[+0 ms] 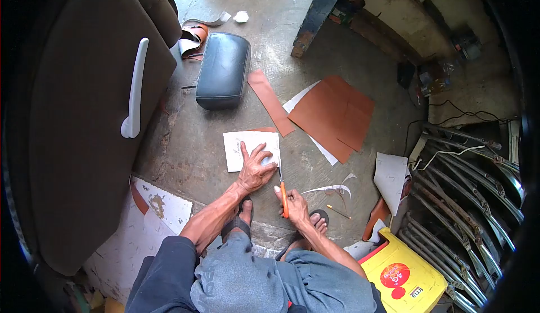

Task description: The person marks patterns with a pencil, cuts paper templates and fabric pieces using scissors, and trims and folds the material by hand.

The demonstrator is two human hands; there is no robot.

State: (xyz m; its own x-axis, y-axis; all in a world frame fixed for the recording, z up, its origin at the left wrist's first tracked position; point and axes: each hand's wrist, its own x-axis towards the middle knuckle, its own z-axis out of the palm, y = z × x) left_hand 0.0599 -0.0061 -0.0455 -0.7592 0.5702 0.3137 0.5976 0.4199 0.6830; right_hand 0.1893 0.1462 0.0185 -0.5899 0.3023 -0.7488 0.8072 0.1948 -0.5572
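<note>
My left hand (256, 169) lies on a white piece (233, 152) with handwriting on it, its fingers spread over the surface. A sliver of brown material (263, 129) shows past the piece's far edge. In my right hand (295, 207) is a pair of scissors with orange handles (284, 200). Its blades point away from me, at the right edge of the white piece beside my left fingertips. How far the blades are apart is too small to tell. Thin white offcuts (332, 189) lie on the floor to the right of the scissors.
Brown sheets (332, 113) and a brown strip (270, 102) lie ahead on the floor. Beyond the white piece stands a black padded cushion (224, 68). A large dark panel (90, 121) with a white handle borders the left. Metal frames (461, 200) and a yellow container (402, 273) are at right.
</note>
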